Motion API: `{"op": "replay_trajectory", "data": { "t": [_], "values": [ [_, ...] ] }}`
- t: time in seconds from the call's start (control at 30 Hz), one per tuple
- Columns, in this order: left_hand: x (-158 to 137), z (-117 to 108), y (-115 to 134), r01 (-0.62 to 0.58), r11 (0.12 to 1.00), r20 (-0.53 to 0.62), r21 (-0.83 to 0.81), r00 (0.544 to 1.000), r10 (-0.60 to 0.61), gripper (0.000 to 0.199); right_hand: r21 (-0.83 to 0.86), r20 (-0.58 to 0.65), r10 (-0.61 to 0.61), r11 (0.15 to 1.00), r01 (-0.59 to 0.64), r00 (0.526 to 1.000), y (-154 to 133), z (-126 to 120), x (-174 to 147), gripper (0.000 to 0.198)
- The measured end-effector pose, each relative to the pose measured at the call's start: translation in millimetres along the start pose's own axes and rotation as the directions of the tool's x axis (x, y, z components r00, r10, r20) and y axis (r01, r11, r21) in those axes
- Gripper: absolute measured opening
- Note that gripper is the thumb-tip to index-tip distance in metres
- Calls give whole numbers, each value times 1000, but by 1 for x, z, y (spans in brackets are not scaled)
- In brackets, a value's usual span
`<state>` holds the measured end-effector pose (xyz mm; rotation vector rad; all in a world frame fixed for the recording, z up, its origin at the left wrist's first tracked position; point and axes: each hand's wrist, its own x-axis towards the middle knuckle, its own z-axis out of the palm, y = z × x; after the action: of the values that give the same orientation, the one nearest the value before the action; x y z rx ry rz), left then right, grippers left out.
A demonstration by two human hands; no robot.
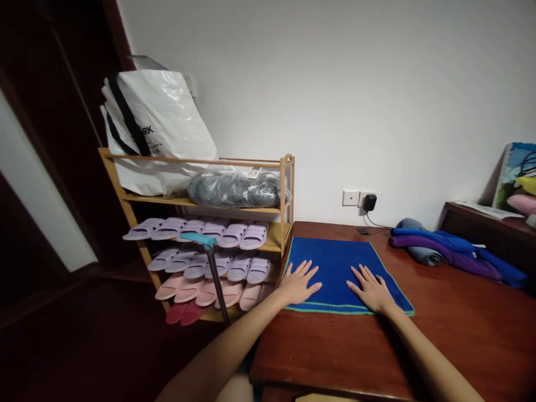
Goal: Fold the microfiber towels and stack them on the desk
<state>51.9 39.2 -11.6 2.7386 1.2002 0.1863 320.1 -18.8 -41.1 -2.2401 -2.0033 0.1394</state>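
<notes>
A blue cloth with green edging (330, 257) lies flat on the reddish-brown wooden table (330, 352), its near edge showing a doubled green line. My left hand (299, 283) rests palm down on its left part, fingers spread. On the right part of the cloth, my right hand (372, 289) also lies flat with its fingers apart. Neither hand grips anything.
Rolled blue, purple and grey cloths (452, 251) lie at the table's right. A black plug (369, 202) sits in the wall socket, its cable running right. Left stands a wooden rack (288, 190) with slippers (253, 235), a white bag (167, 111) and a blue-topped handle (199, 239) before it.
</notes>
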Motion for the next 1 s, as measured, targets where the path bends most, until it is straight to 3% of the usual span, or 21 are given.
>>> {"op": "replay_trajectory", "data": {
  "t": [0.43, 1.0],
  "values": [
    [70, 1, -47, 36, 999, 28, -21, 999, -35, 70, -16, 11, 11, 1000, -11, 1000, 3, 6, 80, 74],
    [114, 3, -72, 43, 999, 24, -10, 999, -43, 71, -12, -13, 9, 1000, -9, 1000, 11, 9, 132, 74]
  ]
}}
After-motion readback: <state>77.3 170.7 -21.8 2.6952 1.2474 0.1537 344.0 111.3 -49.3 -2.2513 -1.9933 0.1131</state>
